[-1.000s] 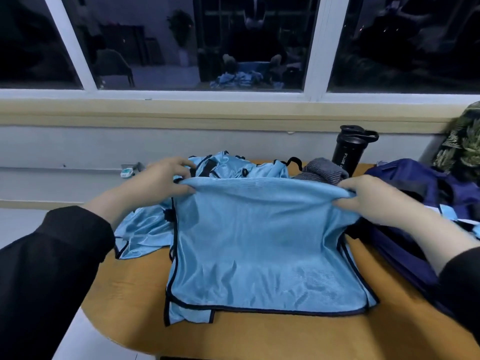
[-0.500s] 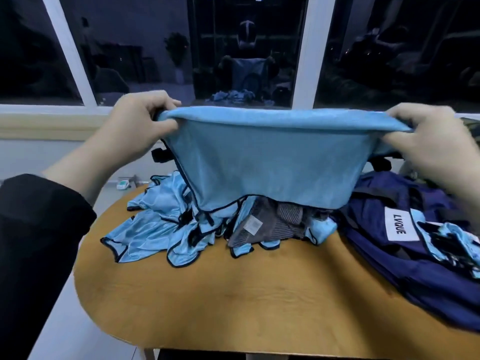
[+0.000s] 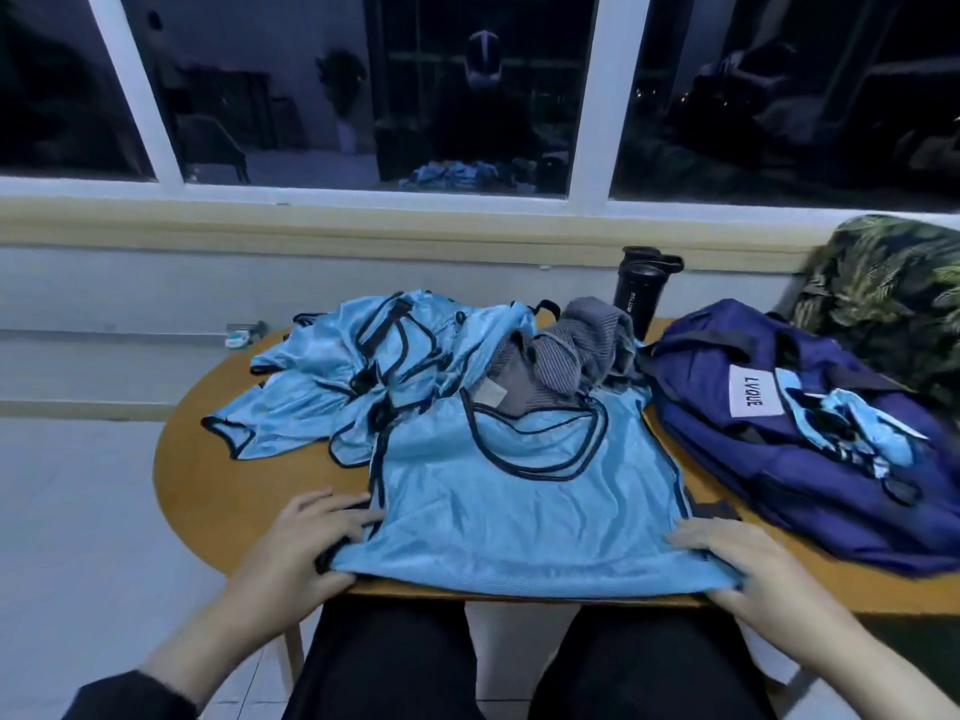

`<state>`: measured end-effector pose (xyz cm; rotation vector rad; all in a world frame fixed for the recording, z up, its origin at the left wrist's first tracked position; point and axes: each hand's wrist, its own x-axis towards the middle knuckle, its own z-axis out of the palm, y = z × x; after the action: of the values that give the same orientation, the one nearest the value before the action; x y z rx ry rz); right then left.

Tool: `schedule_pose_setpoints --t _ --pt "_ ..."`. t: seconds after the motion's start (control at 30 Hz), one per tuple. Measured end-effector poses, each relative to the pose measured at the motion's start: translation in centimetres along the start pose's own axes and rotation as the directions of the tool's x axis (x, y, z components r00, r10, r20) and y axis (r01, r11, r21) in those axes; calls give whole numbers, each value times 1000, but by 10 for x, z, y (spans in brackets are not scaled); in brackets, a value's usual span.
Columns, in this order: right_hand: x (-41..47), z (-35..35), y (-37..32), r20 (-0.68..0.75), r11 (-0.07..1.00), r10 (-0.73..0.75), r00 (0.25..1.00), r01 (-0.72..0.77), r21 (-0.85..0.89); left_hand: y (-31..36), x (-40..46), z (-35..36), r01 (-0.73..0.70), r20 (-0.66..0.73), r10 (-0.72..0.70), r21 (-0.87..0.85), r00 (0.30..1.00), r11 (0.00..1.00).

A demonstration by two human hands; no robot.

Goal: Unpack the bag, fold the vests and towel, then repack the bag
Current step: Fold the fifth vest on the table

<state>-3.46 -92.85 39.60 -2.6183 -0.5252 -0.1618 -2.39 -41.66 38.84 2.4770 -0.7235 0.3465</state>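
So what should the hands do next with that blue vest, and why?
Probably fold it in half. The light blue vest now lies spread flat on the wooden table, neck hole away from the person. The left hand and right hand each hold a bottom corner, so lifting that hem toward the neck looks like the easy next step.

A rounded wooden worktop (image 3: pixel 244 491) is seen set before a window wall. A light blue vest (image 3: pixel 519 501) is spread flat at its near edge. Behind that vest a heap of crumpled blue vests (image 3: pixel 363 376) is piled, with a grey towel (image 3: pixel 566 350) bunched beside it. A navy bag (image 3: pixel 779 459) is laid on the right side, and a black bottle (image 3: pixel 641 288) is stood upright at the far edge.
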Motion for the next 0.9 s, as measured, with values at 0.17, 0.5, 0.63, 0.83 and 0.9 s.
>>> schedule_pose_setpoints --t 0.17,0.5,0.63,0.83,0.9 --pt "-4 -5 15 63 1000 -8 998 9 -19 7 -8 -7 73 54 -72 -7 996 997" --pt "41 -16 -29 -80 967 22 997 -41 -251 35 75 -24 390 -196 -376 35 906 920" --pt "97 0 -44 -161 997 46 986 -54 -46 26 118 -10 719 -35 -726 -116 686 685" --pt "144 10 -33 36 962 273 961 -273 -17 11 137 2 765 210 -749 -341 629 546" --pt "150 11 -28 59 956 292 954 -289 -52 11 134 -3 735 245 -697 -320 674 598"
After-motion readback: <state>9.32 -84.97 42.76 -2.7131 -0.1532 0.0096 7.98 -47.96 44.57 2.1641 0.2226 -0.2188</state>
